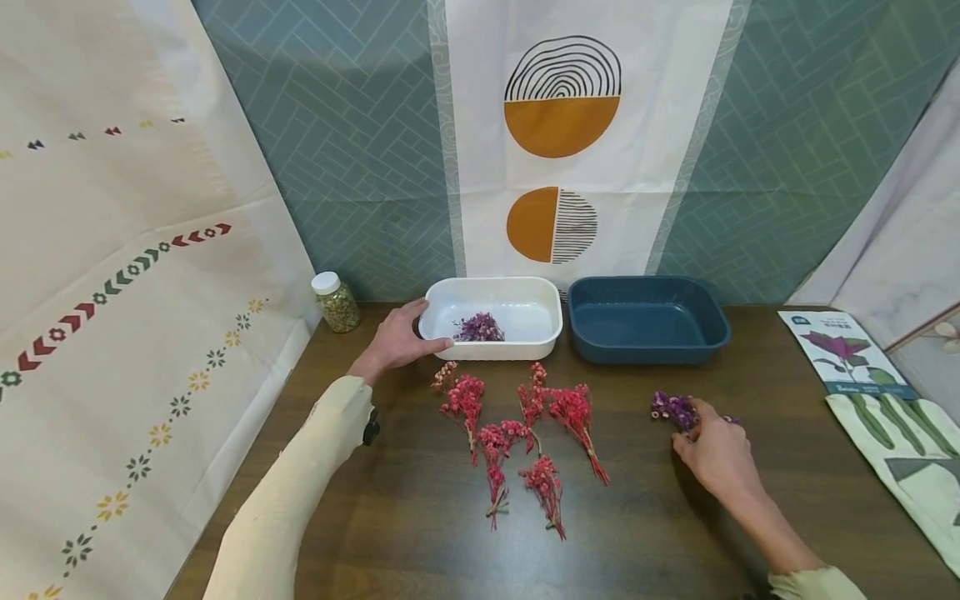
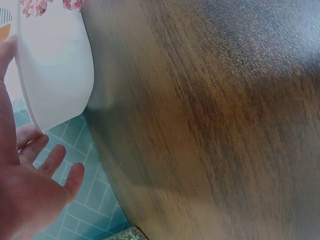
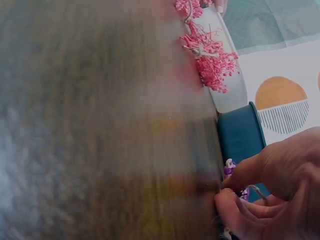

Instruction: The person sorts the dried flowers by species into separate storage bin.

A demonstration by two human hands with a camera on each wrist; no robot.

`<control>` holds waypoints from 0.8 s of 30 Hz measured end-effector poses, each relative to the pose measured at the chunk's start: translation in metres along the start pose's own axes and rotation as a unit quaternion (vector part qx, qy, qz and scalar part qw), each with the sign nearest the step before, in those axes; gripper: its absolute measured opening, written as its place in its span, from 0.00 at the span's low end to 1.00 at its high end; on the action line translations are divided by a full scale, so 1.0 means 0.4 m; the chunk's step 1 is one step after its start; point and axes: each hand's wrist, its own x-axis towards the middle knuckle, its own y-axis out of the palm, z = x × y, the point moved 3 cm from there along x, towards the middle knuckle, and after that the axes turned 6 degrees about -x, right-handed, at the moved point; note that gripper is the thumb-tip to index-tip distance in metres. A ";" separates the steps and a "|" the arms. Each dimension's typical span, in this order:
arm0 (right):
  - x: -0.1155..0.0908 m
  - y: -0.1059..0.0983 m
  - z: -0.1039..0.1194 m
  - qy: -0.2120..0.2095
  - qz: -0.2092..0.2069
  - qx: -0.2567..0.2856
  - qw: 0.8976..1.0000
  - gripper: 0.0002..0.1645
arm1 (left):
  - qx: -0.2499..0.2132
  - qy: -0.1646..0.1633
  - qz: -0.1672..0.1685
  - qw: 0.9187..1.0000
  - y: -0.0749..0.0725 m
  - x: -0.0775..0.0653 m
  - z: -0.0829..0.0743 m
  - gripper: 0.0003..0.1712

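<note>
My left hand point(image 1: 397, 337) holds the left end of a white plastic tub point(image 1: 495, 350), its thumb along the front rim and its fingers round the end. Inside that tub lies a bunch of purple dried flowers point(image 1: 480, 327). At the right, my right hand point(image 1: 716, 454) pinches another purple dried flower bunch point(image 1: 673, 408) low over the table; in the right wrist view a bit of twine point(image 3: 257, 192) shows by the fingers, which hide most of the stems. Several bunches of pink dried flowers point(image 1: 573, 412) lie in front of the white tub, between the hands.
A dark blue tub point(image 1: 648, 354) stands just right of the white one. A jar with a white lid point(image 1: 337, 304) is at the back left of the wooden table point(image 1: 405, 517). Along the right edge lie a flower-picture packet point(image 1: 847, 350) and a patterned cloth point(image 1: 900, 467).
</note>
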 end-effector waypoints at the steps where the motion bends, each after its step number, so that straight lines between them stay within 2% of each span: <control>1: 0.000 0.000 0.000 -0.003 -0.003 0.003 1.000 0.35 | 0.001 0.000 -0.001 1.000 0.000 0.001 0.000 0.58; 11: -0.009 -0.001 -0.009 -0.030 -0.022 0.033 0.999 0.32 | -0.002 0.000 0.000 1.000 0.001 0.000 0.002 0.58; 24: -0.004 -0.002 -0.003 -0.053 -0.093 0.015 0.994 0.22 | -0.007 0.006 -0.006 1.000 0.003 0.003 0.004 0.59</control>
